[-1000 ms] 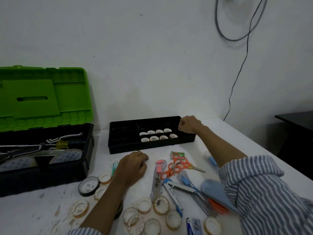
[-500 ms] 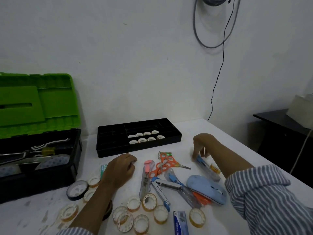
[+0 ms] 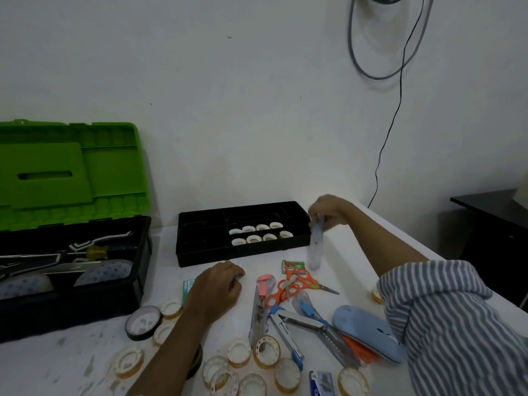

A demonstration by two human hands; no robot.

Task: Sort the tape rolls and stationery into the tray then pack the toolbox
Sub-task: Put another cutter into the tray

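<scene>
White wall [image 3: 257, 110] backs a scuffed white tabletop [image 3: 357, 252] on my feed. At far left stands the black plastic toolbox [image 3: 85, 295], its bright green lid [image 3: 71, 172] propped open against the wall and tools lying inside. Just in front of it lie a wide black tape roll [image 3: 143, 322] and several loose clear tape rolls with yellowish cores [image 3: 267, 351], scattered along the near edge. The left hand [image 3: 217, 287] rests knuckles-up on the table, fingers loosely curled, beside a small green box [image 3: 187, 290]. Behind it, against the wall, sits the black compartmented plastic tray [image 3: 243, 252], with eight small white tape rolls [image 3: 258, 234] in two rows in its right-hand compartments. Right of the left hand, the stationery lies in a heap: a clear utility knife with a pink slider [image 3: 261, 304], orange-handled scissors [image 3: 291, 284], a silver stapler with blue trim [image 3: 288, 335] and a pale blue computer mouse [image 3: 368, 335]. The right hand [image 3: 328, 212] is raised by the tray's right end, fingertips pinching the top of a clear, blue-tinted plastic stick [image 3: 315, 247] that hangs down just outside the tray wall; it is motion-blurred, so I would only call it probably another cutter. A blue-and-white striped sleeve [image 3: 457, 324] fills the near right corner, and a dark cabinet [image 3: 491, 224] stands beyond the table edge.
</scene>
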